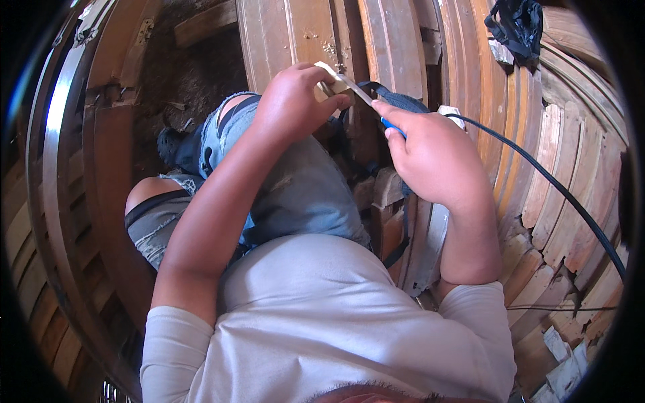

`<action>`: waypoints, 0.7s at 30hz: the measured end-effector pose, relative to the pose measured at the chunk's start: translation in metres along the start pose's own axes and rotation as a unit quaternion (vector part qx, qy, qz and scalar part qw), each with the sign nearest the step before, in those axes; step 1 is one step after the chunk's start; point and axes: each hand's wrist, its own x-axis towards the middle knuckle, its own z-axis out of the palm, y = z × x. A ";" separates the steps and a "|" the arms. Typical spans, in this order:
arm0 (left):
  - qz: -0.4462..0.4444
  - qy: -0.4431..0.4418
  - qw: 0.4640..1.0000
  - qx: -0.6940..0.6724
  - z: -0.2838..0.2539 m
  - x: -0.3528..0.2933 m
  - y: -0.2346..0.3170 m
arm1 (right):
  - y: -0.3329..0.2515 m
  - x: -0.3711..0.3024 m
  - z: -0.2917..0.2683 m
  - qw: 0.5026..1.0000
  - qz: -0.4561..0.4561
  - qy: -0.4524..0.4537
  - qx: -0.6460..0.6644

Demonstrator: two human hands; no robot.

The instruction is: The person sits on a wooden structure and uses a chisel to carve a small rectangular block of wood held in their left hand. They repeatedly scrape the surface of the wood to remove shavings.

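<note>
My left hand [299, 101] is closed around a small pale piece of wood [325, 69], gripping it between thumb and fingers above a brown plank. Most of the piece is hidden by the fingers. My right hand [430, 148] is wrapped around the blue handle of a narrow metal-bladed tool [360, 91]; whether it is a knife or a chisel I cannot tell. The index finger stretches along it toward the blade. The blade's tip meets the pale wood, or lies right beside it. Light wood shavings [329, 49] are scattered on the plank just beyond.
Long brown wooden boards [262, 40] run away in front of me. A black cable [537, 168] curves past my right arm. Dark cloth or a bag [514, 30] lies at the far right. Stacked wood pieces [564, 161] fill the right side, and a long rail [54, 134] stands at left.
</note>
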 end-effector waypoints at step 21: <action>-0.019 0.034 0.995 -0.089 0.000 -0.007 0.003 | -0.037 0.065 -0.001 0.981 0.008 -0.085 -0.172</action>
